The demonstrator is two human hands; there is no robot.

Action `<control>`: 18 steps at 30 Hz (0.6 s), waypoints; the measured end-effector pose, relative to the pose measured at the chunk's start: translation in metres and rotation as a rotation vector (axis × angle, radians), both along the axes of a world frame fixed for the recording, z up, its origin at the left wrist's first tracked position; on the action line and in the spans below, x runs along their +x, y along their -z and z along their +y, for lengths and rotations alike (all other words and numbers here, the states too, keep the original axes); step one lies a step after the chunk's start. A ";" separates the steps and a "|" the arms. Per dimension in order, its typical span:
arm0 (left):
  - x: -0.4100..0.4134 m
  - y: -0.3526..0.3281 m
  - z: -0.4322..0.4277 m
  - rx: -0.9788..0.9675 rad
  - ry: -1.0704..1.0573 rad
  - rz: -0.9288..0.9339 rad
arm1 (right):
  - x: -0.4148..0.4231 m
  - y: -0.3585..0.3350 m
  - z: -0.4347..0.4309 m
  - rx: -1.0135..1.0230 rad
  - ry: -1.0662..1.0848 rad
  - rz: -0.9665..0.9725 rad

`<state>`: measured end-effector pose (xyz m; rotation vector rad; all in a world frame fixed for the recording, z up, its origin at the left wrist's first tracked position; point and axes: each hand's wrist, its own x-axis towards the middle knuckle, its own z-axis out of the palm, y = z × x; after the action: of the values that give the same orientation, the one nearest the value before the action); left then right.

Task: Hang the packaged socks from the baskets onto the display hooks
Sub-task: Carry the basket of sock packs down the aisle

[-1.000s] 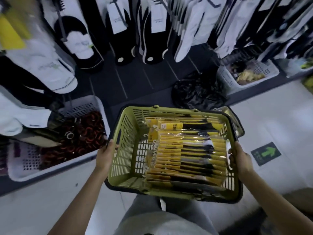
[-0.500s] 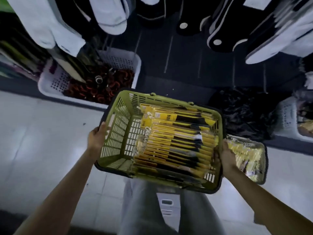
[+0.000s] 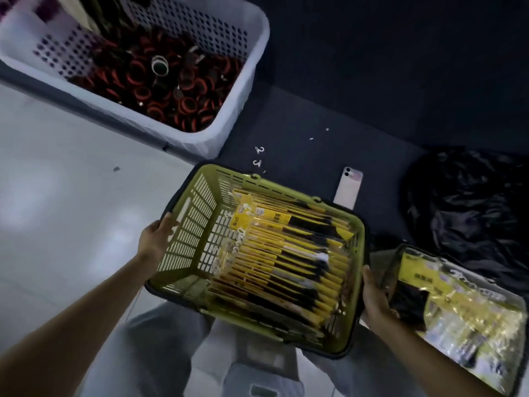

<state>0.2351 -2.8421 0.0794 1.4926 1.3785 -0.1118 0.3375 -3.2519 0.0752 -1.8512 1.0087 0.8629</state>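
Note:
A green plastic basket (image 3: 189, 224) sits tilted in front of me above my knees, packed with a row of yellow-and-black packaged socks (image 3: 289, 259). My left hand (image 3: 156, 242) grips the basket's left wall. My right hand (image 3: 378, 302) holds its right rim. A second basket (image 3: 395, 262) at the lower right holds more yellow sock packs (image 3: 469, 313) under clear plastic. No display hooks are in view.
A white perforated crate (image 3: 237, 90) of red-and-black rolled items stands at the upper left. A phone (image 3: 347, 190) lies on the dark base beyond the green basket. Crumpled black plastic (image 3: 469, 213) sits at right. Small white hooks (image 3: 259, 156) lie on the base. Pale floor tiles (image 3: 57, 224) are at left.
My view has tipped further down, so the hanging socks have left the frame. Both hands have kept their hold and carried the basket lower and closer to the floor.

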 end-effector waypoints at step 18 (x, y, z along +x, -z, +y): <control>0.000 0.222 0.027 0.249 0.236 -0.057 | 0.041 0.209 0.012 -0.106 -0.314 -0.148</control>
<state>0.2355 -2.8147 -0.1423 1.8504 1.1988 -0.0459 0.3789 -3.2395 -0.1343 -2.1675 0.6938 0.8512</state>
